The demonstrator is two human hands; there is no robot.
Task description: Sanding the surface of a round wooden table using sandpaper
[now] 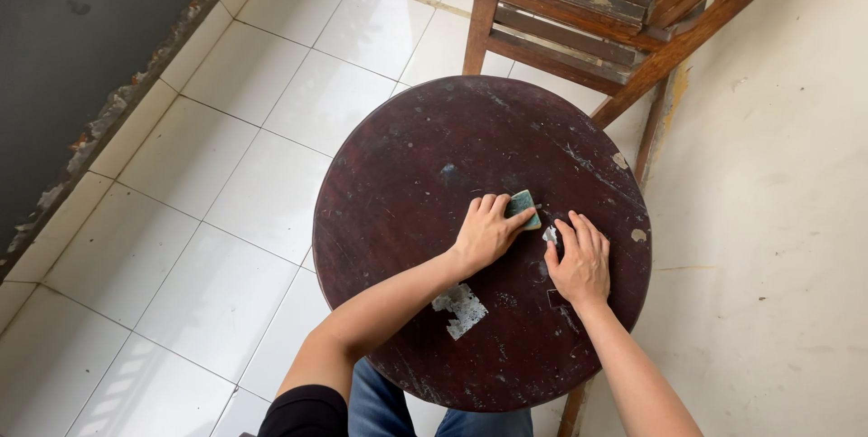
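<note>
A round dark-brown wooden table (416,157) with a scuffed, worn top fills the middle of the head view. My left hand (485,231) presses a small green scouring sponge (523,207) flat against the tabletop, right of centre. My right hand (579,258) rests just to the right of it, fingers curled down on the wood beside a small whitish spot (549,234). A pale patch of peeled finish (462,309) lies near my left forearm.
A worn wooden slatted chair (579,3) stands behind the table, against a cream wall (778,220) on the right. White floor tiles (226,184) spread to the left, ending at a dark grey wall (81,48). My jeans-clad legs (380,405) are under the table's near edge.
</note>
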